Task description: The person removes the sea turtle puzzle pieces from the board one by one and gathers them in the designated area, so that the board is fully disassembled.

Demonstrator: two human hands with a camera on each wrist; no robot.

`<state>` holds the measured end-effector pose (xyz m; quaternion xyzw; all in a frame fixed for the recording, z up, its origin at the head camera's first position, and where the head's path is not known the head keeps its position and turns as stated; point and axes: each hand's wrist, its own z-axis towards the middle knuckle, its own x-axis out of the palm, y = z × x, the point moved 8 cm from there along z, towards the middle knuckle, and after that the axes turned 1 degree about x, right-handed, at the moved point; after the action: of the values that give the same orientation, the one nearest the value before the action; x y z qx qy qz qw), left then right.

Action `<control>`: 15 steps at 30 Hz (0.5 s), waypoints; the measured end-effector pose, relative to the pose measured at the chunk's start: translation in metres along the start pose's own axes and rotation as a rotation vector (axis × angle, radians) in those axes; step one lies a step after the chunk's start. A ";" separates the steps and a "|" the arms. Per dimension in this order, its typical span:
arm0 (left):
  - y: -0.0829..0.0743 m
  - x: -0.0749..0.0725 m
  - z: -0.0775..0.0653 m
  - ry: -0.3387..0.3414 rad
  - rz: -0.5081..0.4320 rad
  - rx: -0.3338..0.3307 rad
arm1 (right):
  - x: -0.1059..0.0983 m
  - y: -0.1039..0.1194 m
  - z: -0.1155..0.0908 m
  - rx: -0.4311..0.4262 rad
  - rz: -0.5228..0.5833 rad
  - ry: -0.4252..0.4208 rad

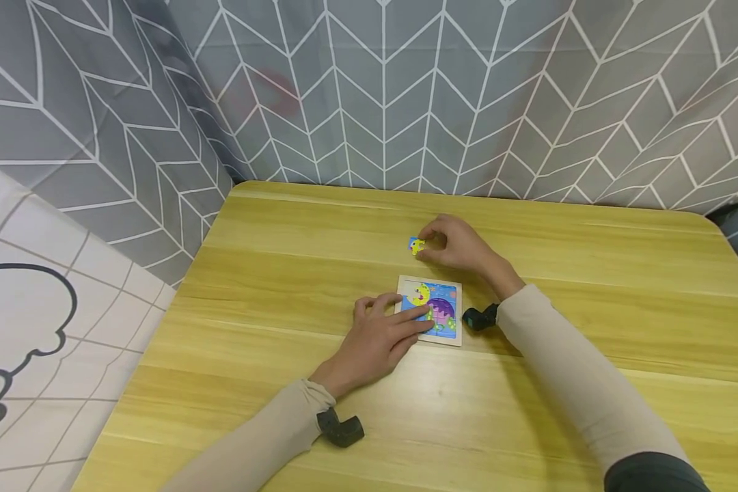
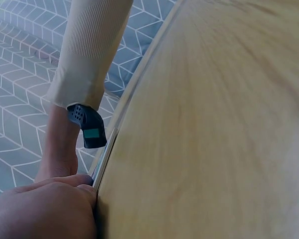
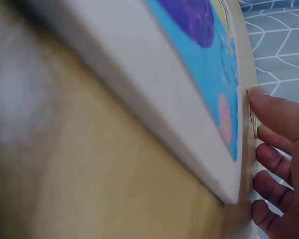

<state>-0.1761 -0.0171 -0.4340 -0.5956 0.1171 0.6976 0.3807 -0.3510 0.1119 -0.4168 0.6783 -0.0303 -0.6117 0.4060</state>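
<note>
A small jigsaw puzzle (image 1: 444, 294) in a pale wooden frame (image 1: 459, 318) lies on the table, showing a purple and yellow cartoon animal on blue. A pale bare patch shows in its upper left corner. My left hand (image 1: 378, 342) rests on the puzzle from the left, its fingers stretched across the picture. Beyond the frame's far edge, my right hand (image 1: 458, 244) pinches a blue and yellow puzzle piece (image 1: 414, 246) between thumb and index finger. In the right wrist view this puzzle piece (image 3: 253, 119) appears edge-on, and the other fingers are loosely bent.
The wooden table (image 1: 590, 273) extends around the puzzle, with its far edge against a grey curtain (image 1: 406, 96) of white chevron lines. A white tiled-pattern cloth (image 1: 55, 328) hangs at the left. Each wrist carries a dark camera mount (image 1: 341, 429).
</note>
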 end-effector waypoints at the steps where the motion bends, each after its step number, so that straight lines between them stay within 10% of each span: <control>1: 0.000 0.000 0.000 -0.001 0.001 0.001 | 0.001 -0.001 0.000 0.006 -0.005 0.005; 15: 0.002 -0.001 -0.001 -0.012 -0.049 -0.023 | 0.000 0.001 0.002 0.026 0.021 -0.029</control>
<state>-0.1769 -0.0190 -0.4342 -0.5985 0.0921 0.6928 0.3916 -0.3524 0.1102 -0.4166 0.6742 -0.0516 -0.6168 0.4031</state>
